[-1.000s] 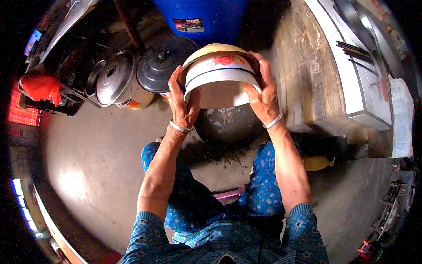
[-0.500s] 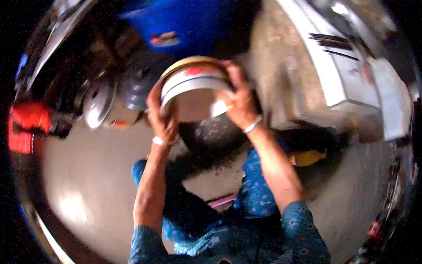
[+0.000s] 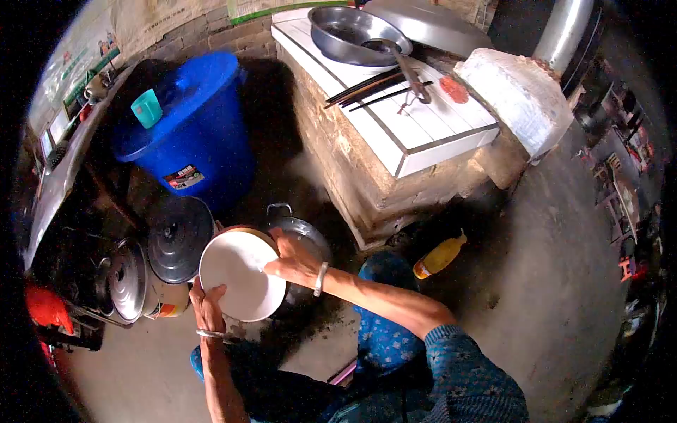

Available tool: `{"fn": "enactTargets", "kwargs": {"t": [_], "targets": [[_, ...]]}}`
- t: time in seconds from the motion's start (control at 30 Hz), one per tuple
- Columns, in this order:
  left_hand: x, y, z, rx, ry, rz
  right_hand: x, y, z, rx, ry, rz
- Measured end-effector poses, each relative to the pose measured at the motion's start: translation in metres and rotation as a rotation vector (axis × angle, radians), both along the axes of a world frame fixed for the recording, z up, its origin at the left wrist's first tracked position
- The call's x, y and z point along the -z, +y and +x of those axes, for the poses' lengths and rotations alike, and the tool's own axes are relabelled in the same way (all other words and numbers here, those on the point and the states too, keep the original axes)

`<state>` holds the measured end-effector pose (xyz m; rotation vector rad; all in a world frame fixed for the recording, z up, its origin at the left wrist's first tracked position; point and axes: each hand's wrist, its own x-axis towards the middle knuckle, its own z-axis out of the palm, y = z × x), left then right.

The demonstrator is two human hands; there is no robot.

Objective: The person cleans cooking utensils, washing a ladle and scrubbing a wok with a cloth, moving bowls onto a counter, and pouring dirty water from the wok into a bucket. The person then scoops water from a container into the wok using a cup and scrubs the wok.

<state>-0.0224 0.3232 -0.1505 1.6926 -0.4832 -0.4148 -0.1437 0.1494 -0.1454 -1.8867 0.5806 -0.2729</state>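
Note:
A white bowl is held up over the floor, its inside tilted toward me. Behind its upper edge shows the orange-brown rim of what looks like a second bowl. My left hand grips the lower left edge, thumb over the rim. On the right side my right hand is closed on the rim, with its thumb inside. A metal pan with a loop handle lies on the floor beneath, partly hidden by the bowl and my right hand.
To the left are lidded pots and a blue bucket bearing a teal cup. A white-tiled brick stove holds a metal basin, ladle and chopsticks. A yellow bottle lies by its base.
Both hands have brought the bowl lower and to the left in view, turning its inside toward me. The view has swung, bringing more of the stove top into sight.

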Motion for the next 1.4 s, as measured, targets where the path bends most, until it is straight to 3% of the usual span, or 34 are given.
{"fn": "enactTargets", "kwargs": {"t": [0.03,0.13,0.17,0.23,0.3,0.37,0.4,0.47,0.5,0.53,0.6,0.63,0.7,0.83,0.87,0.9,0.93,1.03,1.07,1.17,1.3,1.4], "targets": [[-0.01,0.0,-0.009,0.028,0.057,-0.05,-0.013,-0.001,-0.016,-0.065,-0.003,-0.015],[-0.032,-0.002,-0.033,0.065,0.114,-0.054,-0.032,0.004,-0.06,-0.125,-0.403,0.073],[-0.043,-0.006,-0.043,0.077,0.115,-0.072,-0.035,0.002,-0.072,-0.125,-0.379,0.205],[-0.076,-0.015,-0.056,0.253,-0.127,0.036,-0.058,-0.008,-0.103,-0.07,-0.271,-0.041],[-0.113,-0.04,-0.082,0.461,0.082,0.085,-0.076,-0.013,-0.135,0.106,-0.49,0.035],[-0.132,-0.067,-0.114,0.356,0.228,0.067,-0.117,-0.027,-0.173,0.031,-0.47,0.123],[-0.128,-0.075,-0.121,0.55,-0.05,-0.084,-0.129,-0.035,-0.19,0.047,-0.488,0.2],[-0.132,-0.107,-0.132,0.74,-0.018,-0.119,-0.149,-0.05,-0.221,0.126,-0.501,0.275],[-0.142,-0.13,-0.14,0.728,0.296,-0.001,-0.157,-0.059,-0.233,0.189,-0.494,0.272],[-0.147,-0.135,-0.157,0.757,-0.003,-0.068,-0.158,-0.076,-0.247,0.205,-0.47,0.259],[-0.155,-0.17,-0.184,0.74,0.03,-0.088,-0.172,-0.108,-0.274,0.235,-0.424,0.238],[-0.161,-0.203,-0.189,0.691,0.358,-0.04,-0.186,-0.115,-0.285,0.248,-0.404,0.229],[-0.183,-0.236,-0.21,0.757,0.381,0.034,-0.211,-0.127,-0.302,0.263,-0.403,0.242],[-0.194,-0.29,-0.237,0.708,0.52,-0.05,-0.207,-0.188,-0.322,0.456,-0.334,0.339],[-0.174,-0.317,-0.232,0.67,0.401,-0.164,-0.208,-0.199,-0.323,0.453,-0.34,0.333],[-0.199,-0.308,-0.242,0.666,0.508,-0.055,-0.207,-0.209,-0.324,0.461,-0.299,0.38],[-0.153,-0.354,-0.211,0.813,0.002,-0.213,-0.206,-0.22,-0.323,0.467,-0.259,0.425],[-0.159,-0.377,-0.207,0.698,0.633,-0.079,-0.196,-0.254,-0.316,0.474,-0.239,0.406],[-0.139,-0.389,-0.195,0.748,0.061,-0.138,-0.197,-0.256,-0.312,0.451,-0.255,0.455],[-0.133,-0.402,-0.191,0.769,-0.561,-0.199,-0.191,-0.276,-0.306,0.447,-0.255,0.463],[-0.192,-0.377,-0.223,0.735,0.148,-0.112,-0.18,-0.31,-0.304,0.419,-0.214,0.515],[-0.197,-0.386,-0.233,0.587,0.433,-0.156,-0.186,-0.316,-0.298,0.517,-0.187,0.51]]}}
